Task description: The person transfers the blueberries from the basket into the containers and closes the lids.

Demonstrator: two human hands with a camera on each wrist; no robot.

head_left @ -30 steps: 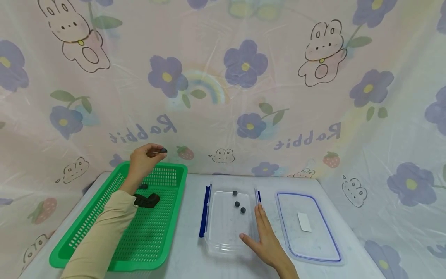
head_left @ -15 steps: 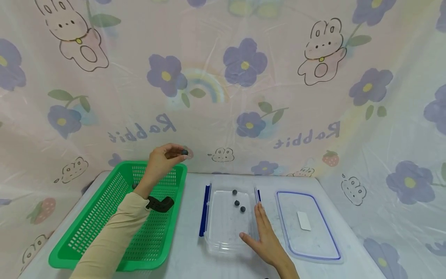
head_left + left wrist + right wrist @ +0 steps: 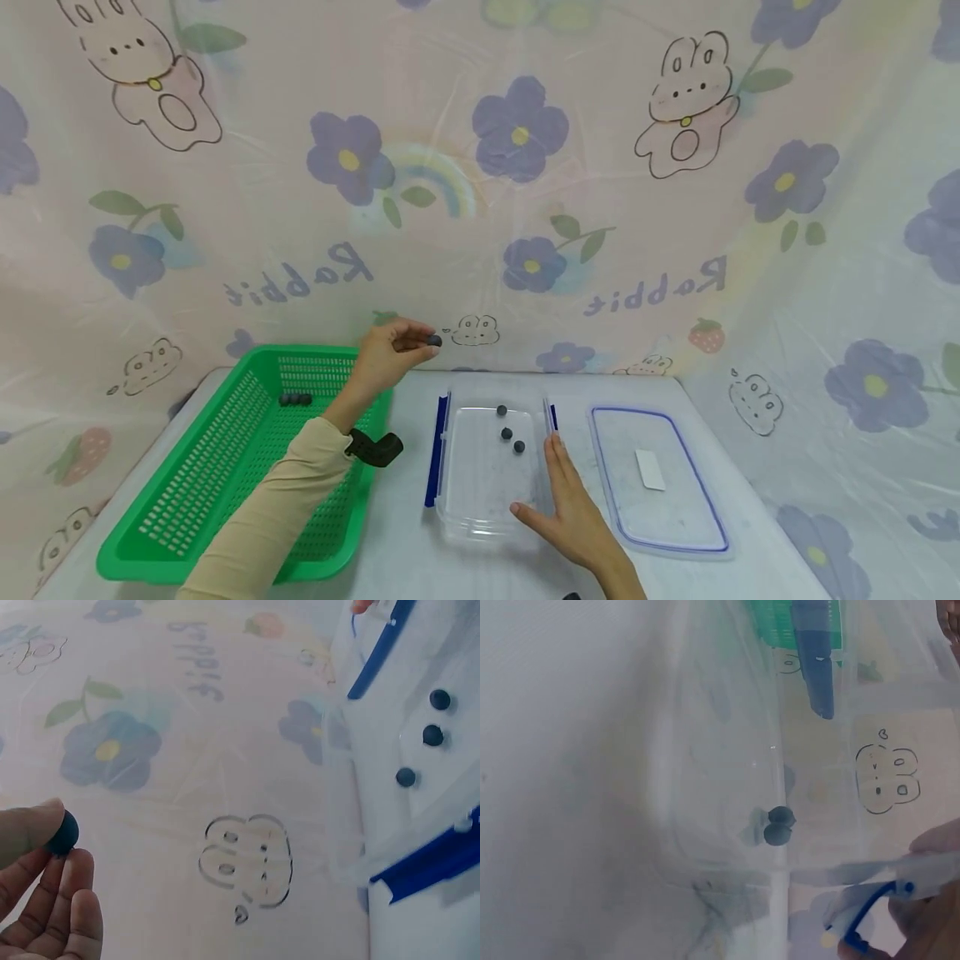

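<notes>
My left hand (image 3: 390, 358) pinches a dark blueberry (image 3: 434, 341) between thumb and fingertips, held up in the air between the green basket (image 3: 112, 557) and the clear plastic box. The left wrist view shows the pinched blueberry (image 3: 64, 832) close up. Three blueberries lie on the floor of the clear box (image 3: 480, 496), the nearest blueberry (image 3: 519, 447) toward its right side. Along the box's right wall rests my right hand (image 3: 573, 521), fingers extended and thumb spread over the near corner. In the basket's far part sits a short row of blueberries (image 3: 295, 399).
A clear lid (image 3: 667, 521) with a blue seal and a white label (image 3: 650, 470) lies to the right of the box. The box's blue side latch (image 3: 437, 454) stands out on the left. A patterned curtain (image 3: 450, 100) hangs behind the white table.
My left hand has moved right with its blueberry, from above the basket toward the box, uncovering the row of blueberries in the basket. The right hand stays at the box wall.
</notes>
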